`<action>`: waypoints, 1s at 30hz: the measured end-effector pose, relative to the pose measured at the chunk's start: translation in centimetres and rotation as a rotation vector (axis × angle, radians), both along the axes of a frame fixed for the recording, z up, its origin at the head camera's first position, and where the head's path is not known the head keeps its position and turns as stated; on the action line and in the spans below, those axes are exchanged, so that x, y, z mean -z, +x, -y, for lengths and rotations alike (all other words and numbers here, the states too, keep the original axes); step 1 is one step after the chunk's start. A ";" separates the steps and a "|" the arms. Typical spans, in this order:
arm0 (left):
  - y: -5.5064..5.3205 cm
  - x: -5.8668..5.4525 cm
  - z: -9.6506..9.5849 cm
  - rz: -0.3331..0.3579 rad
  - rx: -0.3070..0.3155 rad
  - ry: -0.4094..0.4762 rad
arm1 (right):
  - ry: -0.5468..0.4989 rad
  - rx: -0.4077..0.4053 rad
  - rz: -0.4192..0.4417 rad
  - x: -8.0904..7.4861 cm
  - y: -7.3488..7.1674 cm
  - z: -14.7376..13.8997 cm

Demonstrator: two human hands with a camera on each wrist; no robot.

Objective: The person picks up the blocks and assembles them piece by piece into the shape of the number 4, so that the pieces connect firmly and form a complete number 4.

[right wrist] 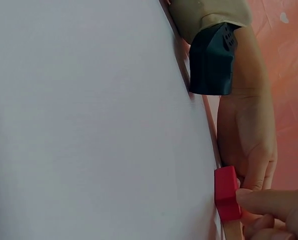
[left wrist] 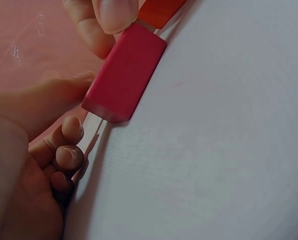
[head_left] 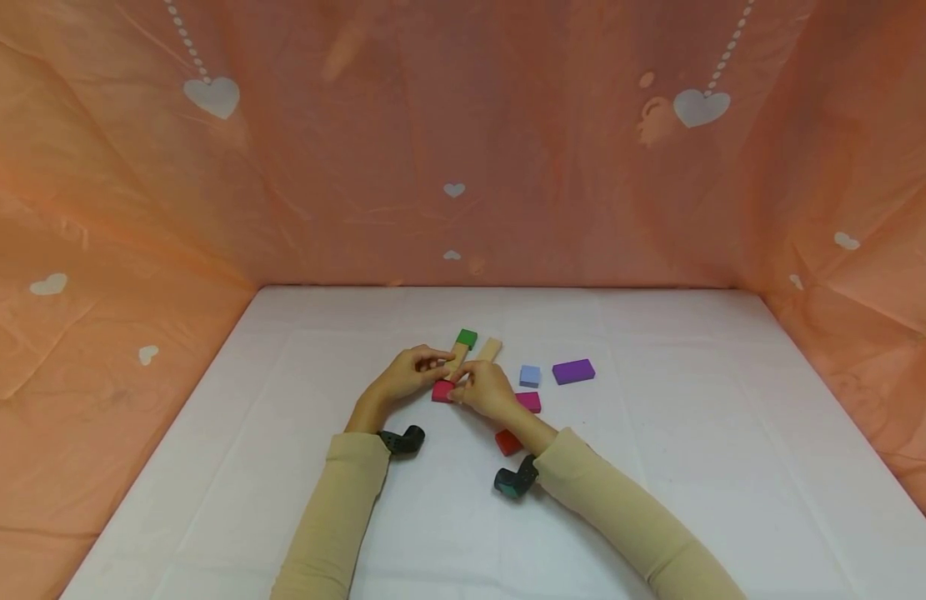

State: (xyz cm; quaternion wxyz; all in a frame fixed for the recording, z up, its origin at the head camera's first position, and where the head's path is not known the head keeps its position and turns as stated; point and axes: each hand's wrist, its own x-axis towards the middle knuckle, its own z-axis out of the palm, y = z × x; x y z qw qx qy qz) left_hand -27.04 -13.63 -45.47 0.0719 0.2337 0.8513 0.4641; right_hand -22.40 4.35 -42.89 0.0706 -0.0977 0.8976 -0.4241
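On the white table, a crimson block (head_left: 442,392) lies at the near end of a plain wooden block (head_left: 457,358), and a green block (head_left: 466,338) stands at its far end. My right hand (head_left: 485,389) pinches the crimson block from the right; its fingertips lie over one end of that crimson block (left wrist: 126,75) in the left wrist view. From the other side, my left hand (head_left: 412,373) holds the wooden block with thumb and index finger, the grip partly hidden. The left hand's other fingers (left wrist: 69,157) are curled beneath. A second wooden block (head_left: 490,349) lies just beyond my right hand.
Right of the hands lie a light blue block (head_left: 529,377), a purple block (head_left: 573,372) and a magenta block (head_left: 530,402). A red block (head_left: 508,442) is partly under my right forearm. Orange cloth (head_left: 463,150) hangs behind and beside the table.
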 end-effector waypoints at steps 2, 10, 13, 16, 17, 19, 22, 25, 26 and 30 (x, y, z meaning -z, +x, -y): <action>0.0 0.0 0.1 0.002 -0.001 0.009 | -0.009 -0.006 0.000 0.0 0.1 -0.1; 0.1 -0.2 0.1 0.014 -0.034 0.032 | -0.059 -0.021 0.025 0.2 0.2 -0.7; 0.2 -0.4 0.1 0.022 -0.023 0.043 | -0.073 -0.026 0.023 0.2 0.3 -1.0; 0.5 -0.5 0.2 0.041 -0.015 0.047 | -0.088 -0.035 0.021 0.2 0.3 -1.4; 0.6 -0.6 0.2 0.046 -0.012 0.048 | -0.094 -0.038 0.021 0.3 0.3 -1.5; 0.9 -0.6 0.4 0.048 -0.008 0.048 | -0.111 -0.042 0.013 0.3 0.3 -1.8; 1.2 -0.7 0.6 0.042 -0.007 0.049 | -0.142 -0.046 0.018 0.3 0.3 -2.2; 1.6 -0.7 0.9 0.039 -0.007 0.047 | -0.169 -0.041 0.023 0.2 0.2 -2.7; 1.7 -0.7 1.0 0.042 -0.008 0.044 | -0.178 -0.039 0.026 0.2 0.2 -2.8; 2.4 -1.1 1.1 0.052 -0.010 0.046 | -0.197 -0.042 0.024 0.1 0.1 -3.7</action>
